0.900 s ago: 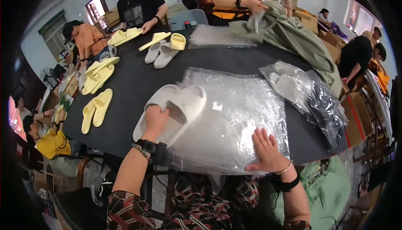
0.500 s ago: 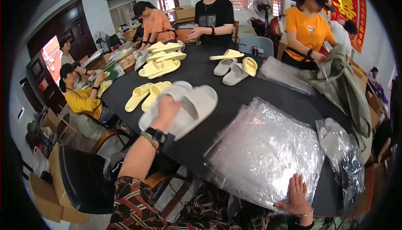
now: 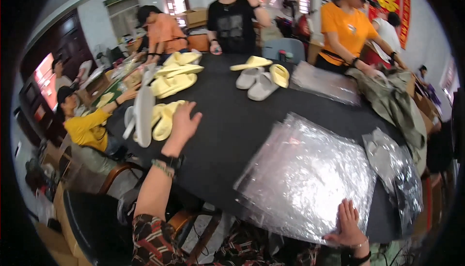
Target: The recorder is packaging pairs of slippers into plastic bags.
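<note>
**Left hand out by the slippers, right hand flat on the plastic bags**

The black desk [image 3: 232,135] fills the middle of the view, with several people standing or sitting around its far and left sides.

Next in size is the stack of clear plastic bags [image 3: 310,181] at the near right of the desk. Its long axis runs from the near right edge up and leftward toward the desk's middle, and its lower edge hangs just over the near rim. The right hand [image 3: 349,225] lies on the stack's near corner, fingers spread and flat, pressing rather than gripping.

Further right lies a crumpled heap of plastic [image 3: 395,167], and beyond it a pile of olive cloth [image 3: 392,104] under another person's hands.

At the left edge of the desk, a white slipper [image 3: 144,116] stands nearly on end, its long axis close to vertical, toe end up; it looks blurred. Just beside it lies a pair of yellow slippers [image 3: 164,118], pointing away toward the far side. The left hand [image 3: 183,123] is stretched out over the desk just right of these, fingers apart and loosely curled, holding nothing; whether it touches the yellow pair I cannot tell.

Smaller and farther off: more yellow slippers [image 3: 177,77] at the far left, and a mixed white and yellow group [image 3: 261,77] near the far edge.
</note>
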Action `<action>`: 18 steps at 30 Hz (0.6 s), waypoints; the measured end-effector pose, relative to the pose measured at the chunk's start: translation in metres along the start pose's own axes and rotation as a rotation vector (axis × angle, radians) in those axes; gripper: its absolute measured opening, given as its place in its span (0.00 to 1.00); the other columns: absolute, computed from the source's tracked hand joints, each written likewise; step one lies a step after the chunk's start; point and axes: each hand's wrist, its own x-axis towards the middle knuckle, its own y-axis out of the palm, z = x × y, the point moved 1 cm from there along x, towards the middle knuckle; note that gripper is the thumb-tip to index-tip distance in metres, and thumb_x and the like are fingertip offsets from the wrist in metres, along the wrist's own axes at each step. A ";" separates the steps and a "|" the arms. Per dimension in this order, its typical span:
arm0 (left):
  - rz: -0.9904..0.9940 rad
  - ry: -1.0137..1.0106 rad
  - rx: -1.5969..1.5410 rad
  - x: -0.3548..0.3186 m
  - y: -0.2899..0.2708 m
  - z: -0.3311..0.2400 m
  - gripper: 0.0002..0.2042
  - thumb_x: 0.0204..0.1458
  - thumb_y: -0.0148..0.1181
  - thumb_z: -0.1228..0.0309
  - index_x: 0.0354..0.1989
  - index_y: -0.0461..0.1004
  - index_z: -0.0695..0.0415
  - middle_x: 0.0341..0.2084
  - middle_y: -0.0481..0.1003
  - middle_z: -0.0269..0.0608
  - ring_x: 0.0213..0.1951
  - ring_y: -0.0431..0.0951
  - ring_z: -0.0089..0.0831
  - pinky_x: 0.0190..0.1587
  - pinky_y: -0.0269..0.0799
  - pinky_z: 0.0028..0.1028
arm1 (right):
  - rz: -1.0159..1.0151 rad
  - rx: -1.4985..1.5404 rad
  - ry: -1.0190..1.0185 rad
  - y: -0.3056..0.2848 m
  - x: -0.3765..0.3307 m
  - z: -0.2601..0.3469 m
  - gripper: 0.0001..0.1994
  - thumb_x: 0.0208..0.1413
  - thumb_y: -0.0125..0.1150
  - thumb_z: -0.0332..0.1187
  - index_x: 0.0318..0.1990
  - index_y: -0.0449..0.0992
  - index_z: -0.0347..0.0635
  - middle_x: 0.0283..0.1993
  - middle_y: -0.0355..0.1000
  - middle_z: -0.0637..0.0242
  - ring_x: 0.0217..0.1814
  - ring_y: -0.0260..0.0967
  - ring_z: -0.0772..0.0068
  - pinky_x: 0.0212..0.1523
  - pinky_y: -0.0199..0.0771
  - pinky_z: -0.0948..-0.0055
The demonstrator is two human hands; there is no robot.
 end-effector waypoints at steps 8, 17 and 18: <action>0.721 0.714 -0.384 -0.077 0.021 -0.250 0.30 0.57 0.60 0.54 0.66 0.64 0.52 0.68 0.60 0.49 0.72 0.51 0.51 0.70 0.38 0.60 | 0.086 -0.021 -0.012 -0.037 0.015 0.031 0.60 0.42 0.65 0.69 0.73 0.44 0.37 0.78 0.36 0.48 0.81 0.19 0.41 0.74 0.29 0.41; 0.808 0.860 -0.239 -0.107 0.116 -0.342 0.43 0.53 0.58 0.41 0.73 0.52 0.49 0.72 0.45 0.59 0.73 0.42 0.60 0.68 0.34 0.63 | 0.018 -0.024 -0.102 -0.052 -0.012 0.024 0.49 0.51 0.63 0.64 0.70 0.55 0.38 0.74 0.51 0.46 0.77 0.44 0.43 0.70 0.51 0.46; 0.812 0.880 -0.240 -0.112 0.121 -0.344 0.43 0.53 0.58 0.41 0.73 0.52 0.49 0.72 0.45 0.59 0.73 0.42 0.60 0.68 0.34 0.63 | -0.033 0.226 -0.012 -0.067 -0.008 0.016 0.39 0.54 0.63 0.57 0.64 0.63 0.37 0.64 0.62 0.48 0.67 0.58 0.48 0.63 0.62 0.53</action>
